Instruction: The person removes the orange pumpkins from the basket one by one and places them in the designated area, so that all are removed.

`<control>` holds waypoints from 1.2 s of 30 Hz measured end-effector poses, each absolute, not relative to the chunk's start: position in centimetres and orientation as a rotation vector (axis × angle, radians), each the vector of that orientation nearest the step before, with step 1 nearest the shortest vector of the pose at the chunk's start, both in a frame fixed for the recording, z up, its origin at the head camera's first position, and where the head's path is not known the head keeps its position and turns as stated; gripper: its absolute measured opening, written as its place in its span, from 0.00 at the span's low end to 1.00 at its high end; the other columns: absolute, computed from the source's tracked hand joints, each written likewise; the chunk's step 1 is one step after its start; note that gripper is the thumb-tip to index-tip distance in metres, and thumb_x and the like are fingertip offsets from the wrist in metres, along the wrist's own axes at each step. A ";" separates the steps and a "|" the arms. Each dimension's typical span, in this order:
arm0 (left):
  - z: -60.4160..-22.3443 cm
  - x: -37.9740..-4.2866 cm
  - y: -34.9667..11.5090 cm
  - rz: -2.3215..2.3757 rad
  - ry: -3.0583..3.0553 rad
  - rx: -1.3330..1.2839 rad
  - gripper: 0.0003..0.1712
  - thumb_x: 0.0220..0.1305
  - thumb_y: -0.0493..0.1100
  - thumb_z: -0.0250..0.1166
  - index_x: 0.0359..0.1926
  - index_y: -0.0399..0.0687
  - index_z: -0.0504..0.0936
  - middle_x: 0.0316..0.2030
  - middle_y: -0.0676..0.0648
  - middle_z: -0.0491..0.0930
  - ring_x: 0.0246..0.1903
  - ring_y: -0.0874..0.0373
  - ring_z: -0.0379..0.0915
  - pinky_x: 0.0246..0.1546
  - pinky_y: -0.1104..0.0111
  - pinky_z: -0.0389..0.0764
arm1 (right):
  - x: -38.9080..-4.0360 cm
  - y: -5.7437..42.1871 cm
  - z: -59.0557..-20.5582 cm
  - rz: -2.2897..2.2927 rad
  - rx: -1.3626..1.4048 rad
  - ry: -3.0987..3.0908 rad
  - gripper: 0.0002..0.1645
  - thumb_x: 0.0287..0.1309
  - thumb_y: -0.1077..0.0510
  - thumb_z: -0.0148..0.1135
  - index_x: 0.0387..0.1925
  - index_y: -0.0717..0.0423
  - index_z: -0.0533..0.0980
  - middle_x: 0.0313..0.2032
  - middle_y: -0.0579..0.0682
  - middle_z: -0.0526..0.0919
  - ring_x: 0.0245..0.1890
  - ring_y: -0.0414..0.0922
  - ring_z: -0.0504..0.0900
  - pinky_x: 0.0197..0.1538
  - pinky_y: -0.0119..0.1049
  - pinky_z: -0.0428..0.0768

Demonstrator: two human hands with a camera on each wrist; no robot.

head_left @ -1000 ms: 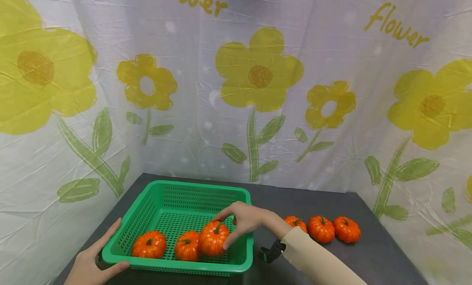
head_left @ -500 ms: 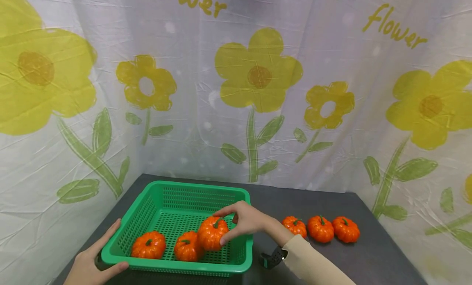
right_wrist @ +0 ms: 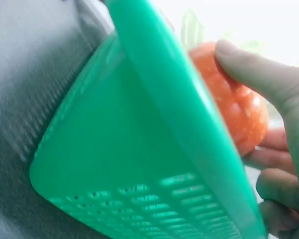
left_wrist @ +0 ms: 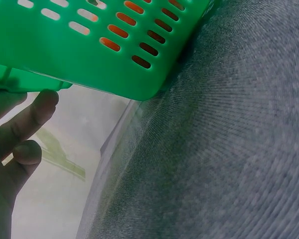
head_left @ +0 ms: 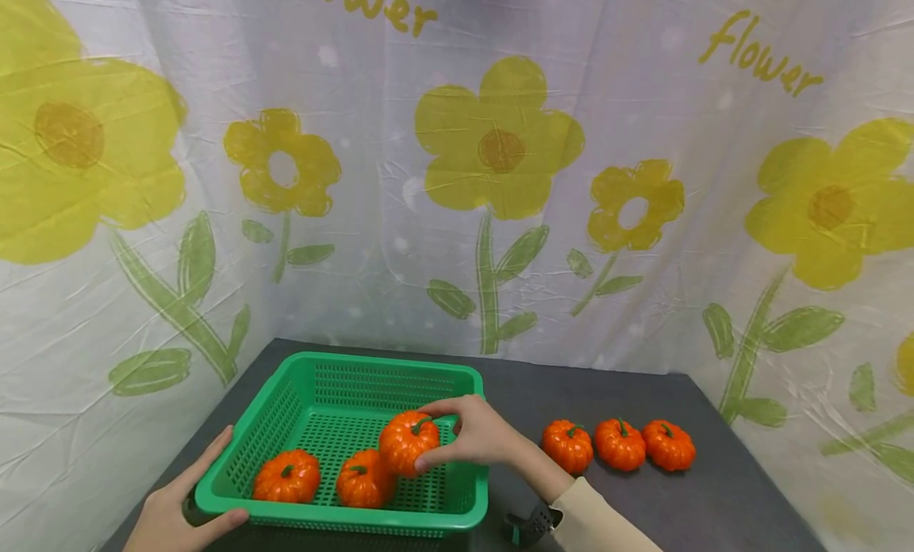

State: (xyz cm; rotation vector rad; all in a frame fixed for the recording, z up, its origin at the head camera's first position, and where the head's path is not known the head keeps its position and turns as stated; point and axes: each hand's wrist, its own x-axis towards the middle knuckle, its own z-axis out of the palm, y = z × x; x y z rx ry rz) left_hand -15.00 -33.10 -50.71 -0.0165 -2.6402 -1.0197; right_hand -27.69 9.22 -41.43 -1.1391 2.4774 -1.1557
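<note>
With thumb and fingers, my right hand (head_left: 480, 433) grips a small orange pumpkin (head_left: 401, 449) by its side, raised inside the right part of the green plastic basket (head_left: 389, 362). In the right wrist view the thumb lies across the pumpkin (right_wrist: 234, 107), partly hidden behind the basket rim (right_wrist: 189, 99). Two other pumpkins sit in the basket: one at the left (head_left: 288, 478), and one at the front middle (head_left: 362, 482) that the held pumpkin partly overlaps. My left hand (head_left: 178, 500) holds the basket's front left corner, fingertips at the rim in the left wrist view.
Right of the basket, three more pumpkins stand in a row: a near one (head_left: 567, 447), a middle one (head_left: 620, 445) and a far right one (head_left: 669, 446). The dark table (head_left: 721, 504) is enclosed by a flower-printed curtain (head_left: 378, 274). A black strap (head_left: 531, 527) is on the right wrist.
My right hand has raised the held pumpkin slightly and shifted it a little left. Its stem now tilts more to the right. The left hand and basket stay essentially in place.
</note>
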 end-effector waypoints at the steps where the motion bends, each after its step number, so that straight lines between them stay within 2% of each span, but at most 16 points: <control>1: -50.7 -15.0 -33.1 -1.022 -2.644 -0.015 0.60 0.59 0.59 0.80 0.85 0.69 0.55 0.58 0.91 0.47 0.51 0.89 0.57 0.48 0.37 0.82 | -27.4 9.3 -41.4 -1.166 -1.124 2.495 0.39 0.53 0.45 0.84 0.65 0.49 0.83 0.60 0.47 0.87 0.10 0.35 0.53 0.19 0.28 0.64; 3: -50.7 -15.0 -33.1 -1.016 -2.646 -0.016 0.60 0.59 0.59 0.80 0.85 0.69 0.55 0.58 0.91 0.48 0.51 0.89 0.57 0.47 0.42 0.83 | -27.0 9.3 -41.3 -1.179 -1.098 2.534 0.39 0.53 0.44 0.83 0.65 0.50 0.83 0.60 0.50 0.87 0.09 0.35 0.56 0.19 0.29 0.68; 5: -50.6 -15.0 -33.1 -1.004 -2.629 -0.027 0.59 0.58 0.57 0.81 0.85 0.67 0.57 0.59 0.90 0.50 0.51 0.91 0.57 0.45 0.51 0.84 | -26.6 9.5 -41.1 -1.188 -1.075 2.572 0.40 0.53 0.42 0.83 0.65 0.51 0.83 0.59 0.52 0.87 0.10 0.35 0.62 0.20 0.29 0.73; 8: -50.5 -15.0 -33.1 -0.992 -2.594 -0.058 0.58 0.58 0.54 0.82 0.84 0.66 0.59 0.62 0.90 0.52 0.52 0.94 0.54 0.43 0.65 0.80 | -26.0 9.7 -41.1 -1.194 -1.022 2.635 0.41 0.51 0.39 0.83 0.64 0.51 0.83 0.57 0.51 0.88 0.13 0.36 0.72 0.24 0.31 0.79; 10: -50.3 -14.8 -33.1 -0.995 -2.567 -0.075 0.58 0.58 0.52 0.82 0.84 0.67 0.60 0.63 0.90 0.53 0.53 0.96 0.52 0.41 0.74 0.75 | -25.7 9.7 -41.1 -1.194 -0.990 2.679 0.42 0.51 0.36 0.83 0.64 0.51 0.83 0.56 0.50 0.88 0.16 0.37 0.75 0.25 0.32 0.80; 13: -50.1 -14.7 -33.1 -0.996 -2.551 -0.069 0.58 0.58 0.51 0.82 0.84 0.69 0.60 0.63 0.90 0.54 0.53 0.96 0.51 0.41 0.81 0.70 | -25.4 9.8 -41.0 -1.196 -0.959 2.742 0.43 0.50 0.35 0.83 0.63 0.50 0.83 0.50 0.48 0.90 0.13 0.37 0.71 0.24 0.32 0.78; 17: -50.2 -14.7 -33.0 -0.979 -2.548 -0.061 0.59 0.56 0.52 0.83 0.84 0.70 0.60 0.62 0.91 0.53 0.53 0.96 0.50 0.41 0.86 0.65 | -24.9 10.1 -40.7 -1.230 -0.921 2.780 0.42 0.52 0.35 0.82 0.64 0.52 0.83 0.27 0.45 0.90 0.09 0.35 0.62 0.18 0.31 0.70; 19: -50.4 -14.6 -33.0 -0.970 -2.556 -0.060 0.59 0.56 0.52 0.83 0.83 0.70 0.60 0.61 0.91 0.52 0.53 0.96 0.50 0.41 0.85 0.67 | -24.6 10.3 -40.7 -1.256 -0.898 2.783 0.42 0.53 0.36 0.82 0.64 0.53 0.83 0.20 0.43 0.87 0.08 0.35 0.60 0.16 0.31 0.67; 21: -50.5 -14.5 -33.0 -0.966 -2.569 -0.056 0.59 0.55 0.52 0.83 0.84 0.70 0.60 0.61 0.92 0.52 0.52 0.96 0.51 0.41 0.81 0.71 | -24.2 10.5 -40.8 -1.287 -0.867 2.783 0.41 0.53 0.37 0.82 0.63 0.54 0.83 0.22 0.42 0.88 0.08 0.35 0.63 0.17 0.31 0.69; 24: -50.4 -14.6 -33.0 -0.975 -2.576 -0.040 0.59 0.56 0.52 0.83 0.84 0.70 0.59 0.59 0.93 0.50 0.52 0.94 0.53 0.45 0.62 0.83 | -24.2 10.8 -40.4 -1.317 -0.835 2.795 0.41 0.54 0.37 0.81 0.63 0.53 0.83 0.20 0.40 0.85 0.09 0.36 0.64 0.17 0.32 0.69; 25: -50.3 -14.7 -33.0 -0.982 -2.578 -0.039 0.59 0.57 0.52 0.82 0.84 0.69 0.59 0.59 0.92 0.50 0.52 0.93 0.54 0.46 0.54 0.85 | -24.1 10.9 -40.3 -1.329 -0.822 2.796 0.41 0.54 0.36 0.81 0.63 0.53 0.83 0.17 0.40 0.82 0.09 0.36 0.63 0.17 0.32 0.68; 28: -50.3 -14.7 -33.0 -0.996 -2.581 -0.035 0.59 0.57 0.53 0.82 0.84 0.68 0.59 0.58 0.91 0.51 0.51 0.92 0.55 0.48 0.40 0.83 | -24.1 11.4 -40.1 -1.340 -0.779 2.826 0.41 0.53 0.36 0.81 0.63 0.51 0.83 0.09 0.40 0.69 0.09 0.36 0.57 0.17 0.31 0.64; 30: -50.2 -14.8 -33.0 -0.993 -2.584 -0.032 0.59 0.58 0.53 0.82 0.84 0.67 0.59 0.59 0.89 0.52 0.51 0.93 0.55 0.47 0.45 0.84 | -24.0 11.8 -40.1 -1.345 -0.755 2.857 0.40 0.53 0.36 0.81 0.63 0.51 0.84 0.09 0.40 0.67 0.09 0.36 0.56 0.18 0.31 0.63; 32: -50.2 -14.8 -33.1 -0.991 -2.597 -0.033 0.58 0.58 0.53 0.81 0.84 0.67 0.59 0.59 0.87 0.53 0.50 0.93 0.55 0.46 0.49 0.84 | -23.9 12.4 -40.3 -1.362 -0.736 2.889 0.40 0.52 0.37 0.82 0.62 0.51 0.84 0.12 0.41 0.74 0.09 0.35 0.54 0.18 0.30 0.63; 34: -50.2 -14.7 -33.1 -0.992 -2.614 -0.030 0.59 0.59 0.54 0.81 0.85 0.68 0.57 0.60 0.87 0.52 0.51 0.89 0.60 0.46 0.46 0.84 | -23.7 13.0 -40.4 -1.401 -0.715 2.903 0.39 0.52 0.39 0.83 0.61 0.51 0.85 0.23 0.44 0.86 0.09 0.35 0.59 0.19 0.30 0.67; 36: -50.3 -14.6 -33.2 -1.009 -2.633 -0.036 0.59 0.61 0.54 0.80 0.85 0.69 0.55 0.59 0.89 0.50 0.56 0.75 0.72 0.46 0.38 0.83 | -23.7 13.7 -40.6 -1.437 -0.696 2.913 0.38 0.51 0.40 0.84 0.61 0.51 0.85 0.36 0.47 0.92 0.09 0.35 0.63 0.19 0.31 0.70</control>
